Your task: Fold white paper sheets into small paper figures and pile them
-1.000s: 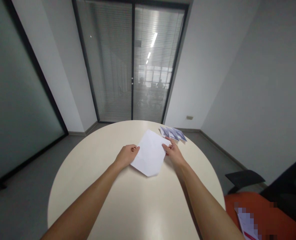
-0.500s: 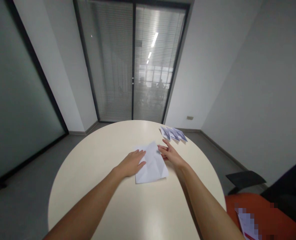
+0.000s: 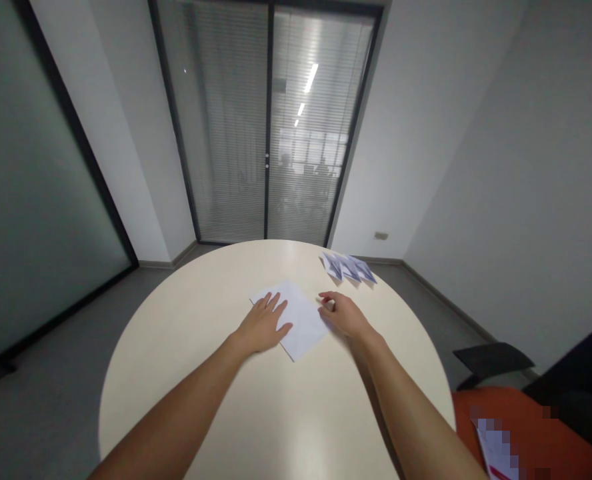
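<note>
A white sheet of paper (image 3: 301,317) lies flat on the round cream table (image 3: 216,293). My left hand (image 3: 263,323) rests open on the sheet's left part, fingers spread and flat. At the sheet's right edge my right hand (image 3: 341,313) has its fingers curled in, fingertips pressed down on the corner of the paper.
Several small folded paper pieces (image 3: 349,268) lie in a row at the table's far right edge. A black chair arm (image 3: 491,360) and an orange seat (image 3: 521,433) with a paper on it are at the lower right. Glass doors with blinds stand behind the table.
The sheet, held up by both hands one second ago, has been turned and laid flat. My left hand has moved onto it, and my right hand has curled at its right edge.
</note>
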Tool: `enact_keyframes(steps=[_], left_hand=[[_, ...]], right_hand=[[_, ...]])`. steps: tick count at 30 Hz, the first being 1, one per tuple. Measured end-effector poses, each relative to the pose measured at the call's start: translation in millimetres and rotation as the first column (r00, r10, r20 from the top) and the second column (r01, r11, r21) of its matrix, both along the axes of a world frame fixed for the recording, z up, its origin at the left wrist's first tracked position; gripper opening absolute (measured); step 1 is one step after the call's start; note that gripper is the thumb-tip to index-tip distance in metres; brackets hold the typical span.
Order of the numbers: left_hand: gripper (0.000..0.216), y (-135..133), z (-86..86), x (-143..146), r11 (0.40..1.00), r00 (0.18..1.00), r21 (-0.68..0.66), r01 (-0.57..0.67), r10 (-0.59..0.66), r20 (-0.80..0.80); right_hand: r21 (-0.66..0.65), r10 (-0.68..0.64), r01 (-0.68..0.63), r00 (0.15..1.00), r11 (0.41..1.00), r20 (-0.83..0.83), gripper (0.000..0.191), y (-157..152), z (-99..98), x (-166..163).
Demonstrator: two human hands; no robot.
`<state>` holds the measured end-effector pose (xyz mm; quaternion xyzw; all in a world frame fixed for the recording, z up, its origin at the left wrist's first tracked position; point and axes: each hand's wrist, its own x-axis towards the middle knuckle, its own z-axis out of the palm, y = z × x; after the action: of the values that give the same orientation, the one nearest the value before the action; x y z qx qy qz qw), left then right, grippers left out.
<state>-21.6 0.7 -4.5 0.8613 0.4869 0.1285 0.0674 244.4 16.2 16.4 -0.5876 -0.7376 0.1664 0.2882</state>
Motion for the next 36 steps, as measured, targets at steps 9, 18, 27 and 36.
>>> enact_keyframes(steps=[9,18,27,36], left_hand=[[0.092,-3,7.6,11,0.996,0.999,-0.091,-0.015,0.012,-0.040],[0.073,-11,13.6,15,0.994,0.985,-0.006,-0.112,0.111,-0.129],[0.034,0,19.0,15,0.983,0.991,0.138,-0.125,0.130,-0.026],[0.054,15,2.1,7,0.995,0.991,-0.021,-0.102,0.100,-0.094]], right_hand=[[-0.085,0.400,-0.391,0.887,0.916,0.232,0.054,-20,2.9,-41],[-0.053,0.213,-0.210,0.881,0.976,0.423,0.051,-17,6.7,-31],[-0.182,0.438,-0.399,0.835,0.899,0.333,0.071,-28,8.3,-50],[-0.256,0.488,-0.424,0.819,0.869,0.301,0.093,-37,11.5,-59]])
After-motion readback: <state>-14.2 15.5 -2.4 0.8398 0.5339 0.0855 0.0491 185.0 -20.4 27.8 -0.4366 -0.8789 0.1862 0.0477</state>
